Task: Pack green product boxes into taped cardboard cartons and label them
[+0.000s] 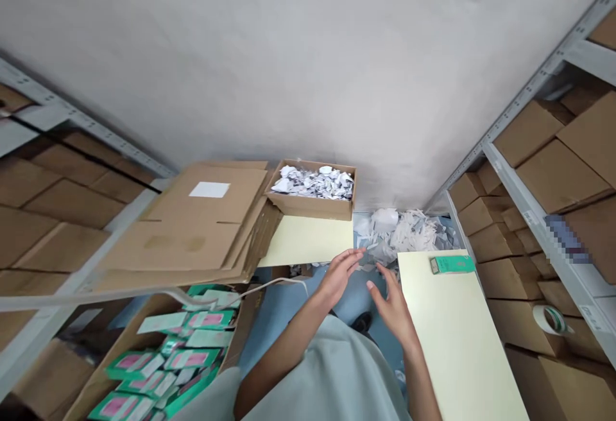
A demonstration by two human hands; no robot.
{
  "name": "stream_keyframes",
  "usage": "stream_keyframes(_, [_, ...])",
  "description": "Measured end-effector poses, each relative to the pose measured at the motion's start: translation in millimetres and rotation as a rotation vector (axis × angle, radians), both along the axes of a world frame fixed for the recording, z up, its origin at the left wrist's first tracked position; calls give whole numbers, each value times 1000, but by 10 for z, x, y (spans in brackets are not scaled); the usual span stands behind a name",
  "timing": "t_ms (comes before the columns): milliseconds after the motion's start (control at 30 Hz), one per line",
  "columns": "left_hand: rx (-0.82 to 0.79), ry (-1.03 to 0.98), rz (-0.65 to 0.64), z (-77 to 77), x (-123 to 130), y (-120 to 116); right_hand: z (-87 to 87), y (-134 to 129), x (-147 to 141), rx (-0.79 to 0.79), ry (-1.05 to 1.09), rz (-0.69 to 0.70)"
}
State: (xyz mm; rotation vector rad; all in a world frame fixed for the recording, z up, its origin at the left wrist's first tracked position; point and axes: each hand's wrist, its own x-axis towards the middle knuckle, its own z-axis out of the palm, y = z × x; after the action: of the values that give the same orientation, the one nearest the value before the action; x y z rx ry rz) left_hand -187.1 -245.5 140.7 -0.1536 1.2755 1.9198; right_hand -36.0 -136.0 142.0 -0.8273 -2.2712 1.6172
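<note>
Between grips, I judge: my left fingers (351,256) and right fingers (389,276) are uncurled, empty, left of the desk (447,331). The green box (452,264) lies at the desk's far end; grasping it calls for reaching right.

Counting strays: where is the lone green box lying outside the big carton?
In the head view, the green box lies at right, on the far end of the pale table, near the shelf and beyond the right hand.
</note>
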Motion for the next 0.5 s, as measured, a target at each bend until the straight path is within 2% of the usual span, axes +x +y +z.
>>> stream_keyframes(133, [41,-1,153,-30,-296,-439,73,-356,-398,-14,-2,140])
stream_keyframes(233, [39,-3,278,-141,-622,-980,16,-725,-851,-44,-6,248])
stream_keyframes(367, [-3,-7,484,-403,-1178,-2009,-199,-1394,-1641,-137,4,366])
stream_keyframes(500, [-93,-102,769,-769,-1747,-3139,-533,-2183,-2530,-270,-5,506])
